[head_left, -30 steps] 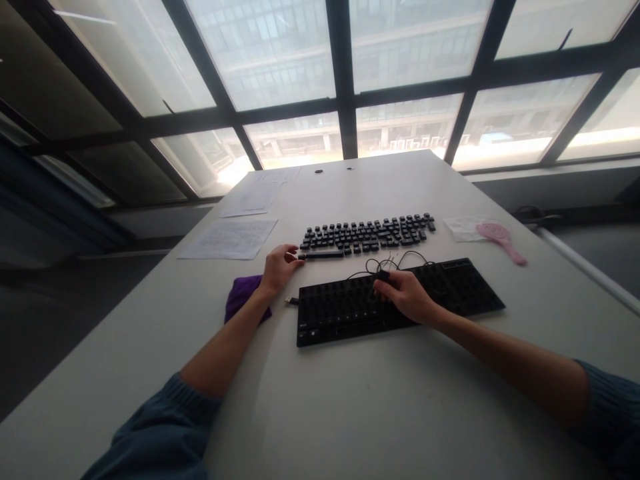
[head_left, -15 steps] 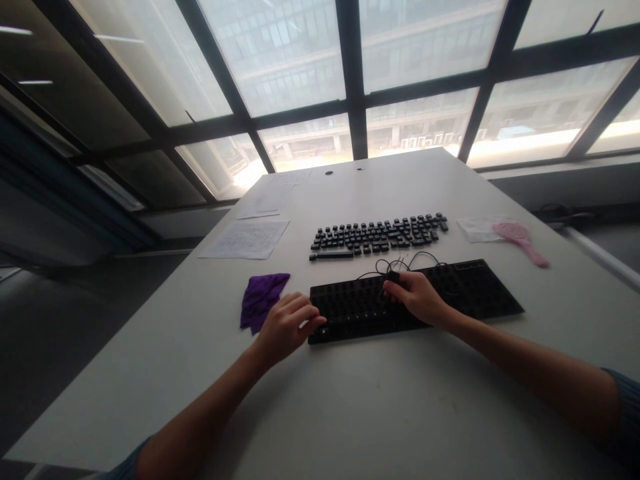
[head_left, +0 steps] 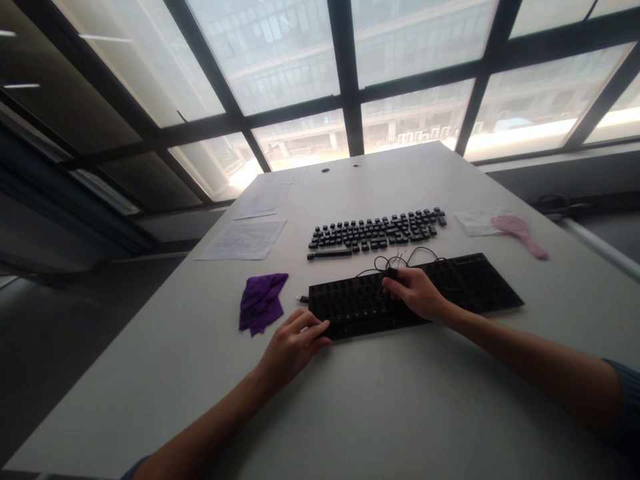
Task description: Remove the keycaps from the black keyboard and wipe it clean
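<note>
A black keyboard base (head_left: 475, 283), most of its keycaps off, lies slightly aslant on the white table. My left hand (head_left: 295, 339) grips its front left corner, fingers on top and thumb at the front edge. Above the middle of the base, my right hand (head_left: 417, 292) is closed on a small black keycap puller (head_left: 391, 273). Thin wires stick up from beside its dark handle. Behind the base, loose black keycaps (head_left: 375, 230) stand in rows. A black cable (head_left: 420, 249) loops along the back edge, and its USB plug (head_left: 301, 299) shows at the left end.
A crumpled purple cloth (head_left: 263, 303) lies left of the keyboard. Printed sheets of paper (head_left: 243, 240) are at the far left. On the right, a pink hairbrush (head_left: 520, 233) partly overlaps a pale sheet or wipe (head_left: 473, 223). Windows stand behind the table.
My left hand has moved down onto the keyboard's front left corner and taken hold of it. The USB plug now shows. My right hand stays nearly in place with the puller.
</note>
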The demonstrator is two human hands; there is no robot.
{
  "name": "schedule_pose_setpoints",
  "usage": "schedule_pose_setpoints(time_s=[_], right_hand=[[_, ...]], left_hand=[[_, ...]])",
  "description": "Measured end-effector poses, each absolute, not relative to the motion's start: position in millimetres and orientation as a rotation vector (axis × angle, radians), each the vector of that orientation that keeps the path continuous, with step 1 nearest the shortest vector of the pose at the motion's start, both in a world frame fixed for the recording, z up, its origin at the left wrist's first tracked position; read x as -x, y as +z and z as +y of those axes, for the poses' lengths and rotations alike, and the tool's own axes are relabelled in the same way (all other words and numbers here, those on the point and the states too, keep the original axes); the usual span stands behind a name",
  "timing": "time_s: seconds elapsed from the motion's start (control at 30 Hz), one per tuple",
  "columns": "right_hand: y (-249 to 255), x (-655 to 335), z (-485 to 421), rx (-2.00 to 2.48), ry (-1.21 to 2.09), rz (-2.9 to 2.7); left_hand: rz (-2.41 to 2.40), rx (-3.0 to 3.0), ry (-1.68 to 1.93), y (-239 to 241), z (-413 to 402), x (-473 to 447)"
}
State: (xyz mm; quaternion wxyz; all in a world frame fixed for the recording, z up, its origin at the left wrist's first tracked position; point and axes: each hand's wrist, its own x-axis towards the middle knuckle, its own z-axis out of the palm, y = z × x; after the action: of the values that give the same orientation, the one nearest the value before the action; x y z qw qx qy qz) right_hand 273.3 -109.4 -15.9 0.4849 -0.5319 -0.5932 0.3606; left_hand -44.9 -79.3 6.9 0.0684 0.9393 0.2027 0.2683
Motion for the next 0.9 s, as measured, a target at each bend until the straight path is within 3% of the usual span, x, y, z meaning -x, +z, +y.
schedule_pose_setpoints(time_s=[0.9], right_hand=[[-16.7, -273.4, -110.6, 1.324, 0.851, -1.461]], left_hand=[[0.782, -2.956, 0.619, -9.0, -91.2, 38.4]])
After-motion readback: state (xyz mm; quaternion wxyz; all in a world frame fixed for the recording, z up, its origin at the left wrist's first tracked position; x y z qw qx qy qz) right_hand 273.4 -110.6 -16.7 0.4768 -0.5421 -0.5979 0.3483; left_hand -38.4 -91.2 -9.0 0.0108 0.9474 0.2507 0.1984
